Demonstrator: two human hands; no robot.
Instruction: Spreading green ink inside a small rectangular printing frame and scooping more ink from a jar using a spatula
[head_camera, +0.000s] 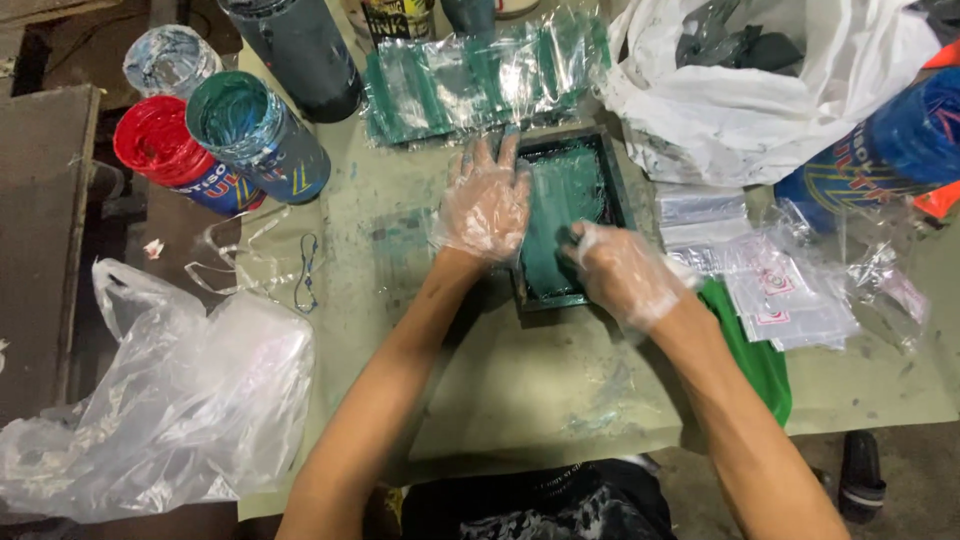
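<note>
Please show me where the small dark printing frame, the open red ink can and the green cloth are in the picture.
small dark printing frame (612, 160): head view, on its right rim.
open red ink can (155, 138): head view, on the red ink inside.
green cloth (752, 352): head view, on its middle, beside the right forearm.

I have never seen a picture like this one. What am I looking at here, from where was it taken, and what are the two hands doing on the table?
There is one picture, from a camera on a person's head, looking down at their own arms. Both hands wear thin clear plastic gloves. The left hand lies flat on the left edge of a small dark printing frame smeared with green ink. The right hand grips something dark on the frame's lower part; what it is cannot be told. Around them on the pale green table: open ink cans, one green, one red; green-printed plastic bags above the frame; small clear pouches to the right; a large clear bag at left.
</note>
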